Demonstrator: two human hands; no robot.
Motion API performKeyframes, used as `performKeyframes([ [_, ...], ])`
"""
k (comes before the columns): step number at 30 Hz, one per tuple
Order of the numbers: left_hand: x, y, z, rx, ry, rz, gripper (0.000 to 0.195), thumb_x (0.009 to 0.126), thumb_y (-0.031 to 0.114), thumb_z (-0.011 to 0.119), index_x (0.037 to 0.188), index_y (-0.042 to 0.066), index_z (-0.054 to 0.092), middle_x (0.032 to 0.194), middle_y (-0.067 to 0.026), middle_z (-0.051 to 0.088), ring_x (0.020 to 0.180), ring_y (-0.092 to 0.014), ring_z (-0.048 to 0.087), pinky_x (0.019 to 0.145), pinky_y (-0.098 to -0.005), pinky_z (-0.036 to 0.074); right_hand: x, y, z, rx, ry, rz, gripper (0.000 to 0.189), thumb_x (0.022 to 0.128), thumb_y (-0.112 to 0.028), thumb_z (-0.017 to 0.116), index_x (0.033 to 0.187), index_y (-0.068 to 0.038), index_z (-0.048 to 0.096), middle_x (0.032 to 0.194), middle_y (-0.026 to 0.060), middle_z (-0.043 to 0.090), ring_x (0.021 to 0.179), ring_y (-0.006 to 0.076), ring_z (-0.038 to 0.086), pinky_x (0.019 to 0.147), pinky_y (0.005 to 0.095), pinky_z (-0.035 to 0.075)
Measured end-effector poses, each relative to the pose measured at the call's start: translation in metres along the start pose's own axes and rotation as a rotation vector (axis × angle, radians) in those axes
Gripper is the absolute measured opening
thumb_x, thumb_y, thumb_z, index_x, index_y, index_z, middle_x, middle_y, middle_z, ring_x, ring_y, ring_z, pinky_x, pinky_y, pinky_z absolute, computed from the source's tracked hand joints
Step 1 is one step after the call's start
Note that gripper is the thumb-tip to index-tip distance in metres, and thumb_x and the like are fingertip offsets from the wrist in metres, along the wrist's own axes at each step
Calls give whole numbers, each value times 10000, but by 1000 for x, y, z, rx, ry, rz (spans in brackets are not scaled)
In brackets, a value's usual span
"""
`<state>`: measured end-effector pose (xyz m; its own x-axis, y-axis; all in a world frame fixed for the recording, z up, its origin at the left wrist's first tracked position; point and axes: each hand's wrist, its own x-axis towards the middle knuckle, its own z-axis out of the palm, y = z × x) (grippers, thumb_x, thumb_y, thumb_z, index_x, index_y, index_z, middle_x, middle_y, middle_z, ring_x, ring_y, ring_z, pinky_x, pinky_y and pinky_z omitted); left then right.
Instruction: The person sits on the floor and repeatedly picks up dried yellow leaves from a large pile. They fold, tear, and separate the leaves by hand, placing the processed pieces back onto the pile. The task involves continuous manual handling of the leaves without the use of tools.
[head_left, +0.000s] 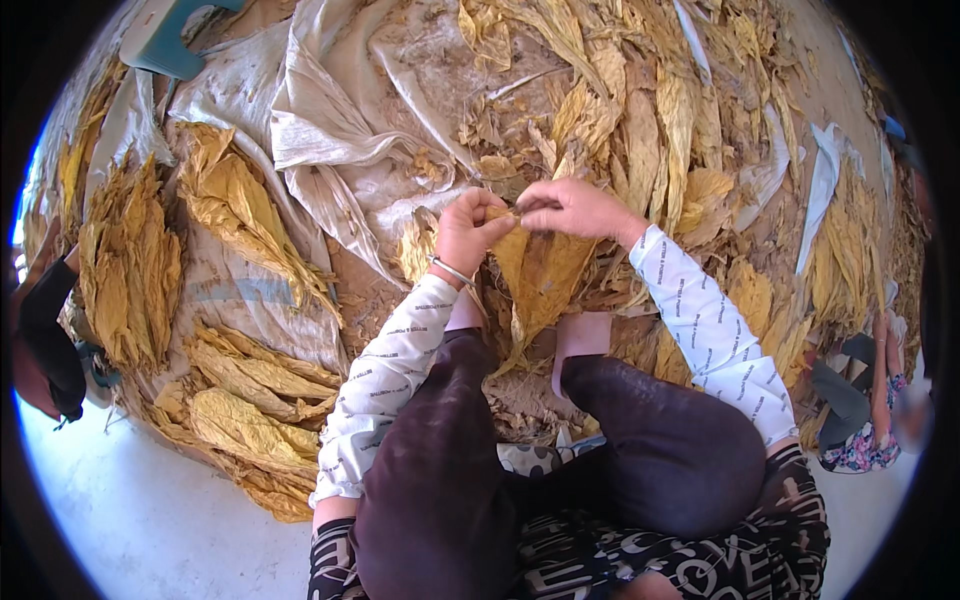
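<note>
Between my knees hangs a dried yellow-brown leaf (545, 281), probably tobacco, with its narrow tip pointing down towards me. My left hand (471, 229) pinches the leaf's upper edge between thumb and fingers. Close beside it, my right hand (574, 210) has its thumb and fingertips together at the same upper end; the exact grip is partly hidden by the fingers. Both hands nearly touch. A metal bangle (450, 270) circles my left wrist, and printed white sleeves cover both forearms.
Loose dried leaves (660, 112) cover the ground ahead and right. Leaf piles (255, 420) lie at left, beside a crumpled whitish woven sheet (330, 120). A blue-green plastic stool (161, 41) stands at upper left. Another person (862, 405) sits at right; a dark-clothed person (49, 337) is at left.
</note>
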<state>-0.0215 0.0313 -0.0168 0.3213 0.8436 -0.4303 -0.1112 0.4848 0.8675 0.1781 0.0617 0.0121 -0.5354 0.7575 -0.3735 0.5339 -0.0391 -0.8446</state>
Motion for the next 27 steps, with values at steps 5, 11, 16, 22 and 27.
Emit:
performKeyframes([
  [5,1,-14,-6,-37,12,26,200,789,40,672,935,-6,543,780,-34,630,702,-66,577,625,-201,474,0,-3,4,-283,-179,-41,224,735,-211,681,861,-35,624,765,119,631,720,269,601,669,343,456],
  [11,-9,-15,9,174,-113,15,300,760,182,717,963,2,590,800,-35,640,720,-105,590,674,-257,479,-3,1,5,-321,-92,3,213,712,-243,683,801,-55,640,725,137,618,687,301,597,632,371,452],
  [16,-10,-29,5,356,-120,-29,217,790,111,652,968,-12,645,807,-20,658,704,-67,570,652,-245,472,-3,-7,4,-404,-141,8,249,687,-278,698,803,-63,651,732,134,632,693,305,608,632,384,460],
  [22,-8,-34,8,242,-82,12,185,806,60,624,972,-20,644,820,-6,655,691,-58,558,633,-236,468,-4,-9,2,-478,-193,73,229,671,-271,707,801,-85,681,749,117,649,743,293,624,667,404,480],
  [27,-4,-40,0,-21,31,-93,149,804,44,636,937,-23,641,829,-26,658,685,-81,587,622,-234,479,-7,-6,-7,-411,-200,126,186,679,-255,699,753,-85,683,737,102,651,724,268,626,648,378,480],
])
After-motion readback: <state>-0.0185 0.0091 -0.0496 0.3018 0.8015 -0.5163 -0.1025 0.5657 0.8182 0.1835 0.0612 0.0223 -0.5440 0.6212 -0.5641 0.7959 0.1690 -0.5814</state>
